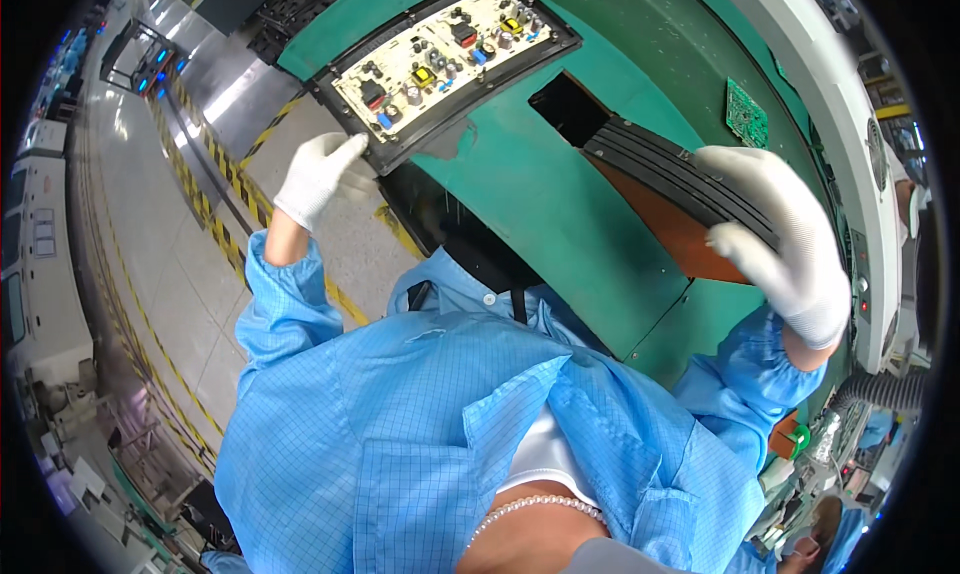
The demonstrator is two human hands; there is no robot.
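My left hand (pixel 322 177), in a white glove, is at the near left corner of a black carrier tray (pixel 480 92), its fingers closed at the edge. Some of its fingers blur below the corner. Pale circuit boards (pixel 440 59) lie in the tray, bearing capacitors, yellow transformers and blue parts. To the right, my gloved right hand (pixel 790 239) is closed around the end of a stack of black trays (pixel 680 174), thumb on the near side and fingers over the far side. Beneath that stack shows a brown board (pixel 650 214).
A green bench top (pixel 520 199) runs under the trays, with a dark rectangular opening (pixel 568 109) beside the stack. One green circuit board (pixel 746 114) lies at the far right, near a white machine frame (pixel 860 124). Yellow-black floor tape (pixel 205 199) marks the left side.
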